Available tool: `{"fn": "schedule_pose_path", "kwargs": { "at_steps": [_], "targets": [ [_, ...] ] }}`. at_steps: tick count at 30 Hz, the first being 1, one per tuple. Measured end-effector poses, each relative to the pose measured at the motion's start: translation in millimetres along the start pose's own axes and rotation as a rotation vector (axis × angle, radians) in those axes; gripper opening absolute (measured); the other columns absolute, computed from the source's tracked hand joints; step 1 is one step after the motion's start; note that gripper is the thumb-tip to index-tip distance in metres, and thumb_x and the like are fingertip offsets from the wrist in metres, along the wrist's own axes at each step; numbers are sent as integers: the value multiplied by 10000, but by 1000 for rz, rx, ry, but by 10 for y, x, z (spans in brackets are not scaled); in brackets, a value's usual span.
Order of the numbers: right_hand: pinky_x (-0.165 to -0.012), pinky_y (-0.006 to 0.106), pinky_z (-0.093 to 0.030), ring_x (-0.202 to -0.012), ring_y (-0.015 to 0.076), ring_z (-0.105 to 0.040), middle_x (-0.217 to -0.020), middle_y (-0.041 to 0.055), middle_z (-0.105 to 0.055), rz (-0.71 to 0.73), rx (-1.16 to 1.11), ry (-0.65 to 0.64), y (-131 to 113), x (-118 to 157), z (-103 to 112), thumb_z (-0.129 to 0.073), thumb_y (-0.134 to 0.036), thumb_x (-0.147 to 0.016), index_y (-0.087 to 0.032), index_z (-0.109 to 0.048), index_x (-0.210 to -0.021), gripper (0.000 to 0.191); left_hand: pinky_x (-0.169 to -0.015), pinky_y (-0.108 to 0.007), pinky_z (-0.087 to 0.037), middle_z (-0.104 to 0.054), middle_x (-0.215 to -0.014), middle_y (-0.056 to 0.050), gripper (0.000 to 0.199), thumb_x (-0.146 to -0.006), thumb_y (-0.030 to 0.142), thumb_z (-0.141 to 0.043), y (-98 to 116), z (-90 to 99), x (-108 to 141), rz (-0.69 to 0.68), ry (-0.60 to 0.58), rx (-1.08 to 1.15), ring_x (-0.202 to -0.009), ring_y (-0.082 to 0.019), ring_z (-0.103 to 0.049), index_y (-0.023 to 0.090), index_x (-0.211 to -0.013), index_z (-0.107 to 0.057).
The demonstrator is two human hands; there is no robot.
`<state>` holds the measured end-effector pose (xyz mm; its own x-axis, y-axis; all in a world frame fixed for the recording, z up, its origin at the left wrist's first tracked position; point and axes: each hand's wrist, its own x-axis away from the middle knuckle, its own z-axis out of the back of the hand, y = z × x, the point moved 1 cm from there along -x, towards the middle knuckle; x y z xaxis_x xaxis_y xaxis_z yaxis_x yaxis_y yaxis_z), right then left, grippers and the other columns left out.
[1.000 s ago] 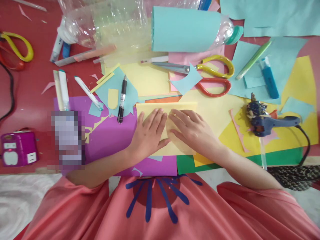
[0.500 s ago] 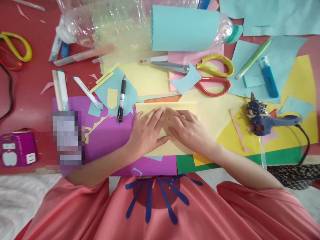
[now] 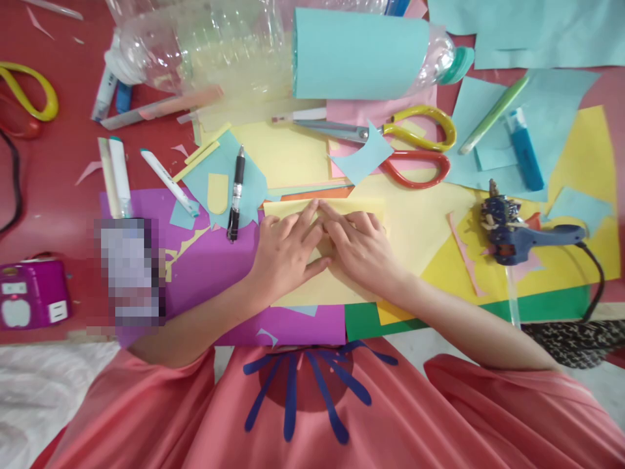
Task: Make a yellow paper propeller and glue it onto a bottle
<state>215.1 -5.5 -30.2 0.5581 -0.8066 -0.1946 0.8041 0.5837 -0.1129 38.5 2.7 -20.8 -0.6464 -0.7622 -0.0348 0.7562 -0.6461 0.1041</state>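
Note:
A pale yellow sheet of paper (image 3: 336,288) lies under both hands, with a folded strip along its far edge. My left hand (image 3: 287,251) rests palm down on its left part, fingers spread and thumb pointing right. On the right part lies my right hand (image 3: 364,251), also palm down, its fingers slightly bent and reaching toward the fold. The two index fingertips meet at the folded edge. Neither hand is wrapped round anything. A black pen (image 3: 236,195) lies just left of my left hand, on blue and purple paper.
Scissors (image 3: 410,140) with yellow and red handles lie beyond the sheet. A bottle wrapped in blue paper (image 3: 361,55) and clear bottles (image 3: 205,45) stretch across the back. Right is a glue gun (image 3: 517,234) with a cord; left are a phone (image 3: 129,270) and markers (image 3: 170,182).
Both index fingers have slid forward to the folded edge, their tips now touching there. The sheet has stayed in about the same place.

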Motion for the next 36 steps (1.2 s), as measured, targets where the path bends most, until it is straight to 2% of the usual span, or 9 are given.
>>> {"fn": "schedule_pose_path", "kwargs": {
  "at_steps": [6,15,25,27,32,36],
  "targets": [
    [-755,389,-390,-835,260,-437,-1408,124,-650,-15,3,-20,-25,-1,7,-451,-83,-918,-161,-633,-1039,233,-877,-486,-462,-579,-1484,-171,461,-1008,485,-435,-4,12,-7,-26,43,-47,-1086,-319,-618,159,-1271,-627],
    [-799,383,-410,-900,262,-480,-1357,109,-683,-87,-48,-43,-22,-18,6,-415,-60,-914,-147,-629,-1083,287,-919,-466,-466,-556,-1491,-215,536,-999,537,-422,21,42,11,28,-34,-41,-1144,-343,-623,134,-1295,-614],
    [-788,404,-382,-932,260,-510,-1354,114,-686,-221,-78,-67,42,2,134,-391,-95,-974,-171,-634,-993,256,-923,-478,-493,-563,-1481,-218,561,-1005,548,-385,-12,106,45,103,-67,-30,-1214,-353,-609,162,-1360,-588],
    [-779,399,-376,-925,261,-514,-1293,112,-717,-221,-77,-64,64,12,159,-399,-87,-966,-167,-629,-1026,250,-926,-482,-493,-558,-1485,-222,550,-1006,534,-396,-12,117,49,116,-76,-16,-1227,-360,-603,163,-1364,-585],
    [-766,367,-361,-924,276,-536,-901,67,-770,-231,-37,-9,125,33,218,-418,-92,-952,-147,-595,-1160,279,-927,-494,-494,-541,-1489,-253,539,-1010,505,-406,-18,147,57,110,-89,-38,-1250,-378,-595,141,-1370,-576],
    [-762,361,-350,-901,273,-549,-858,59,-746,-255,-43,-6,171,33,267,-411,-95,-936,-179,-581,-1162,295,-939,-486,-491,-541,-1493,-243,530,-1009,517,-414,-51,171,68,152,-61,-37,-1263,-374,-597,142,-1341,-587]
  ]
}}
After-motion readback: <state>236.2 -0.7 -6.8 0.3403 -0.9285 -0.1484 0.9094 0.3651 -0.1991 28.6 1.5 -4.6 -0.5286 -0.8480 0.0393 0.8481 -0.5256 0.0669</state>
